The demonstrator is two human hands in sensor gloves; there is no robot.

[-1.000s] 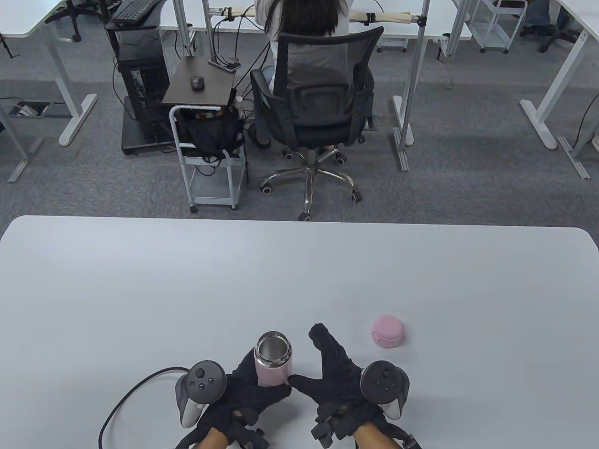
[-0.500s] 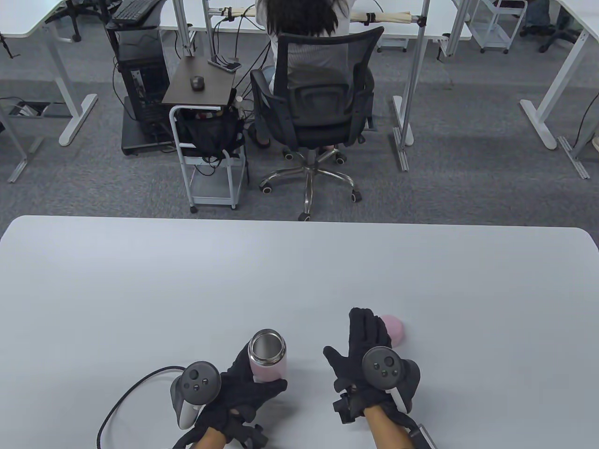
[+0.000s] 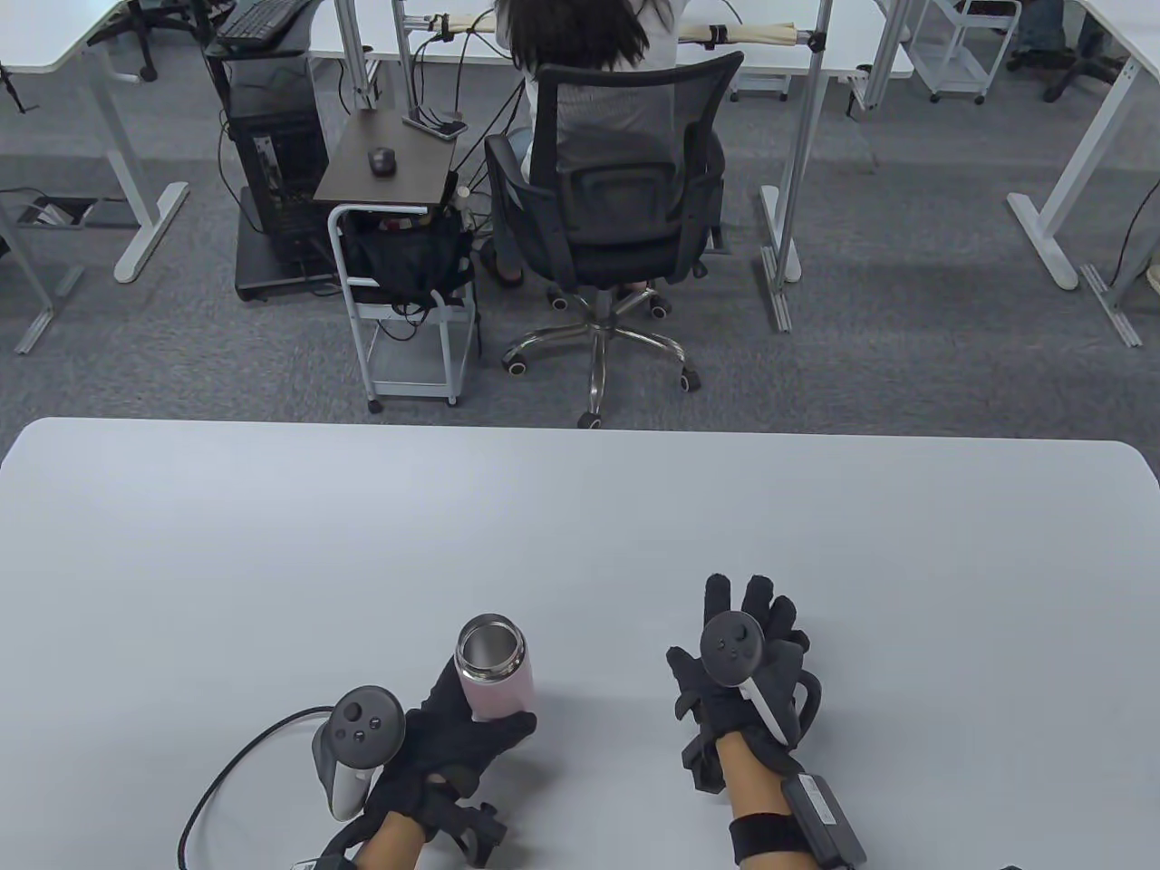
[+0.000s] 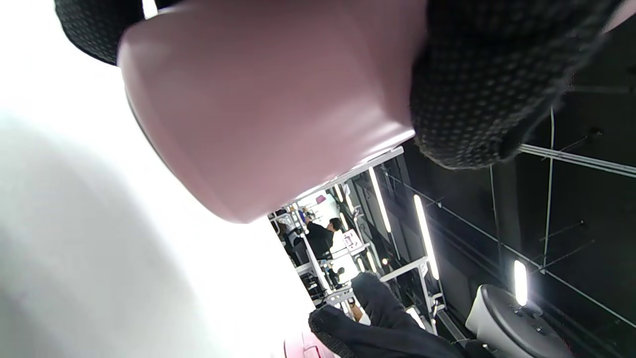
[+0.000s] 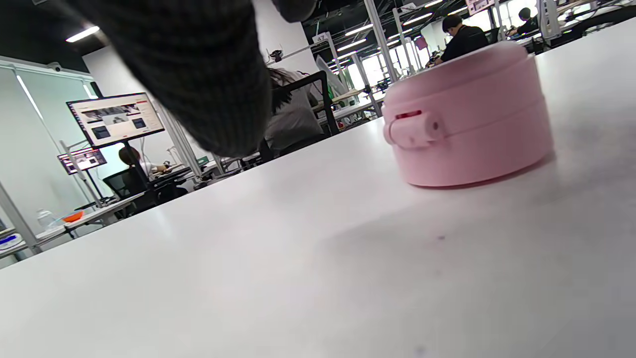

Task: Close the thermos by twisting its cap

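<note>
My left hand [image 3: 471,729] grips the pink thermos [image 3: 497,689] round its lower body, near the table's front edge. Its steel mouth [image 3: 490,649] is uncovered and faces up. The left wrist view shows the thermos body [image 4: 268,99] close up with a gloved finger [image 4: 487,84] wrapped on it. My right hand [image 3: 757,607] hovers to the right with its fingers spread over the pink cap, which the hand hides in the table view. In the right wrist view the cap [image 5: 467,119] stands on the table by itself, with gloved fingers [image 5: 198,74] above it and not touching.
The grey table [image 3: 580,507] stretches wide beyond both hands. A black cable [image 3: 227,779] runs from the left tracker to the front edge. Beyond the far edge a person sits in an office chair [image 3: 607,208] beside a small cart [image 3: 399,272].
My right hand left the thermos and moved right and forward until it covered the cap. My left hand shifted the thermos a little to the left.
</note>
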